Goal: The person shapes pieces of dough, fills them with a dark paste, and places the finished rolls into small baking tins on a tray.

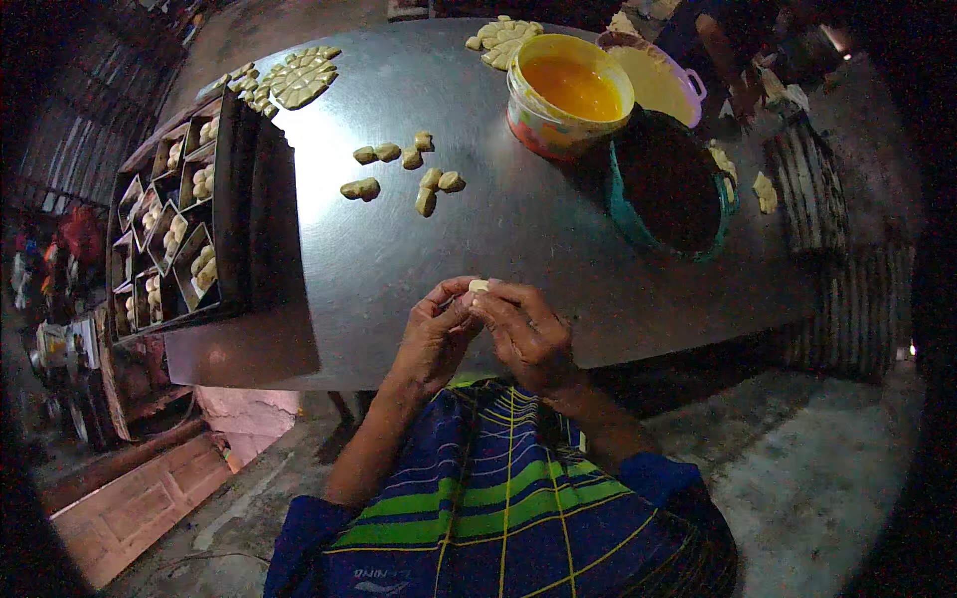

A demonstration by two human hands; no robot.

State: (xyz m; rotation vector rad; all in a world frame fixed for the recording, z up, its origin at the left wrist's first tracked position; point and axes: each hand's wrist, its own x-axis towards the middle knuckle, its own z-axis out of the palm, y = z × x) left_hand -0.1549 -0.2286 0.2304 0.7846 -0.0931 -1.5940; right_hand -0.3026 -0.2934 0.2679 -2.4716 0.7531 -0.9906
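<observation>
Near the table's front edge my left hand (437, 337) and my right hand (528, 334) meet. Their fingertips pinch a small pale lump of dough (479, 286) between them; the fingers cover part of it. Beyond my hands several dough pieces (387, 151) lie in small groups on the metal tabletop (399, 259). The nearest group (428, 202) has pieces touching one another. At the far left sits a larger flat cluster of dough portions (302, 78), and another cluster (503, 42) rests at the far edge.
A wooden tray (231, 214) of metal tins holding dough balls stands at the left. At right are a bucket of orange liquid (528, 125), a dark-inside teal basin (615, 189) and a lavender-rimmed basin (695, 85). Another person's arm (720, 55) reaches in at far right.
</observation>
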